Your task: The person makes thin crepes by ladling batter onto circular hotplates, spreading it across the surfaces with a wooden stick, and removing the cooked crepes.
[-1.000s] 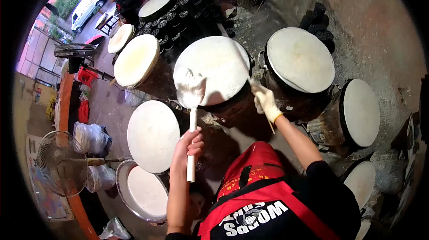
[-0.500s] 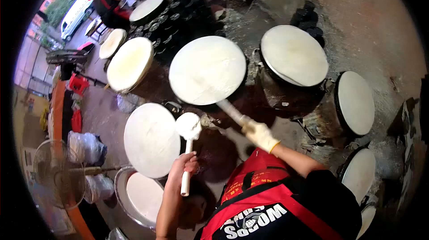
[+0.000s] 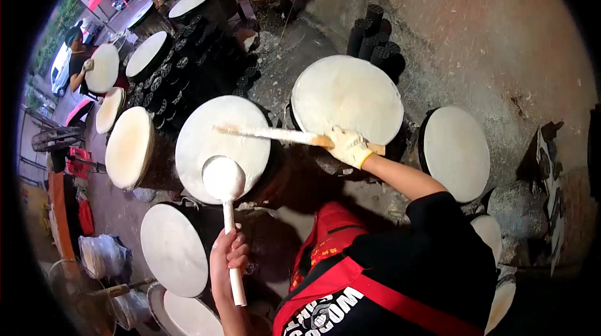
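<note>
My left hand is closed round the white handle of a ladle, whose white-coated bowl hangs over the near part of a round griddle covered in a white layer. In my right hand, which wears a pale knitted glove, is a long flat wooden stick smeared white. Its far end points left, over that same griddle. Behind the glove sits another round white-topped griddle. At lower left are a white disc-shaped top and a tub of white liquid.
More round white tops stand around me, including one at the right and one at the left. Black coal briquettes are stacked behind the griddles. At the far left, a co-worker holds a round pale disc. A fan stands at lower left.
The view has swung right, so the surroundings shift left. The ladle has gone from beside the lower-left disc to over the griddle. The stick has turned from slanting up-left to nearly level.
</note>
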`<action>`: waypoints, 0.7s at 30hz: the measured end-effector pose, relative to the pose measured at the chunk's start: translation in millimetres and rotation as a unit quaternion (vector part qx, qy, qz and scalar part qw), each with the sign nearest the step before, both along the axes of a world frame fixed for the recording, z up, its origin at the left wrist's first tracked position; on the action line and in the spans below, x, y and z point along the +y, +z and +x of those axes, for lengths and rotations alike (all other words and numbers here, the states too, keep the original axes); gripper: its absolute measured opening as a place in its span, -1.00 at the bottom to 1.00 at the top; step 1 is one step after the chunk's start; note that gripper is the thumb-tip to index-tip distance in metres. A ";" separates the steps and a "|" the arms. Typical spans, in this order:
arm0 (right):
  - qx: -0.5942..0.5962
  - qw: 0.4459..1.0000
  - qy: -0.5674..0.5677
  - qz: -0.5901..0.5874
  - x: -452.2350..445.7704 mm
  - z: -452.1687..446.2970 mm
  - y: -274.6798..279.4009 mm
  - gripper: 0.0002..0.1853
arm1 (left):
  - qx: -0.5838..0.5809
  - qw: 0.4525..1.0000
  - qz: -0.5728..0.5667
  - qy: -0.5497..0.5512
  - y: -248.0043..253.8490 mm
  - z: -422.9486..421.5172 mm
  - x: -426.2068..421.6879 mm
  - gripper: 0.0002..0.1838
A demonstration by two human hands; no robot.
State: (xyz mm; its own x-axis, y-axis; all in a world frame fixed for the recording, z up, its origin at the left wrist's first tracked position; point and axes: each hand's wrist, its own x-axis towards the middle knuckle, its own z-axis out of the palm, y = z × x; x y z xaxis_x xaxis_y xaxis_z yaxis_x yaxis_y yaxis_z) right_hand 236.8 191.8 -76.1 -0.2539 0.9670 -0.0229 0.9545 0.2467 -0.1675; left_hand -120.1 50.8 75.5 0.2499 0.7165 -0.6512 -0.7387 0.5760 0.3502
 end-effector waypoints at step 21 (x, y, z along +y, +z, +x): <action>0.554 0.827 -0.074 0.055 63.9 165.4 168.7 -0.62 | 0.015 1.000 0.011 -0.019 52.3 2.7 23.0 -0.84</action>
State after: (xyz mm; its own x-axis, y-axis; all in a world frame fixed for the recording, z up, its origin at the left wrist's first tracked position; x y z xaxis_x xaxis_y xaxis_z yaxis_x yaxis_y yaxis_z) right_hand 402.2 255.7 92.7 0.0614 0.9699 0.2356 0.2514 0.2134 -0.9440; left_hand -117.4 73.8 127.8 0.2572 0.7210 -0.6434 -0.7055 0.5951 0.3848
